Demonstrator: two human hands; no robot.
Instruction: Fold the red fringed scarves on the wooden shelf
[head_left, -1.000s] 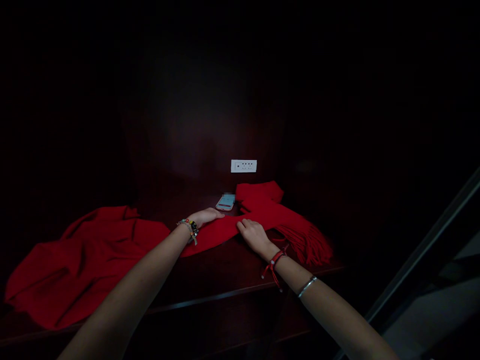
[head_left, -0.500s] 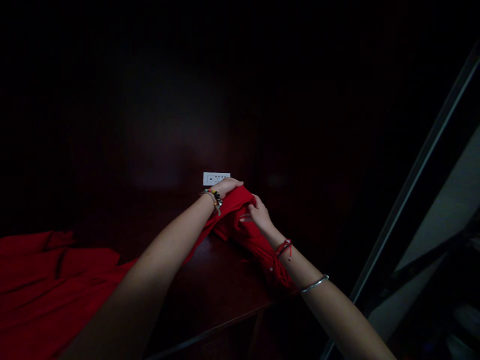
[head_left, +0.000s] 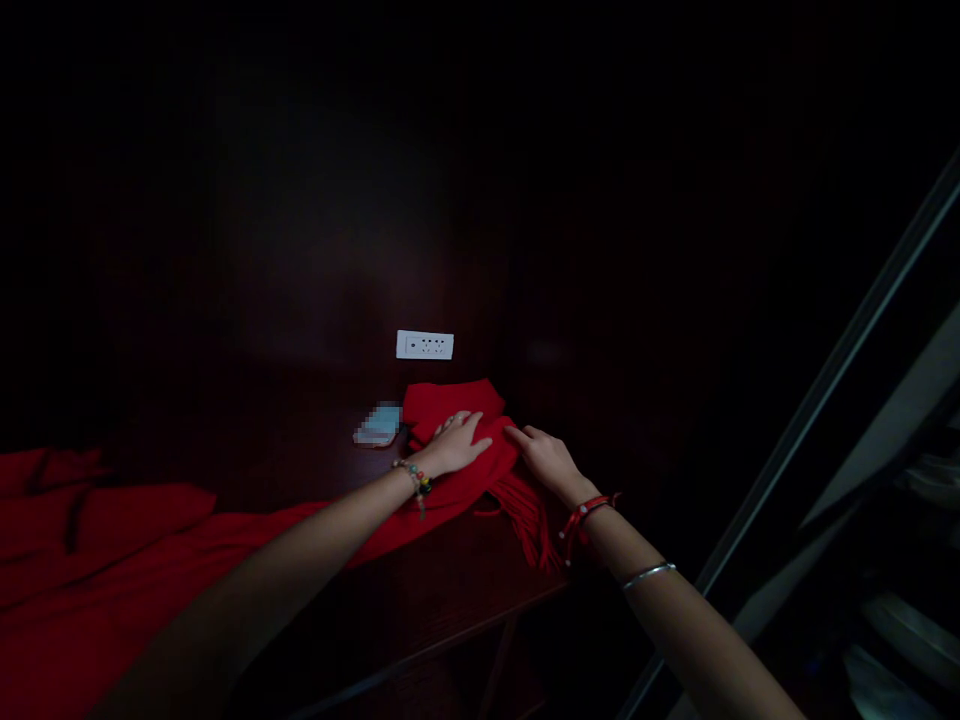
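Here, an open, empty left hand [head_left: 450,453] is resting on fringed red cloth [head_left: 451,397]. The half-curled right hand [head_left: 551,460] is touching it, grip unclear.

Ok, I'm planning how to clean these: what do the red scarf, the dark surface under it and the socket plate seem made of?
Red scarf: matte fabric, perhaps wool or acrylic, given soft folds and fringe.
Dark surface: probably varnished wood or veneer, from its reddish-brown tone and faint sheen.
Socket plate: likely moulded plastic; it looks white, smooth and crisp-edged.
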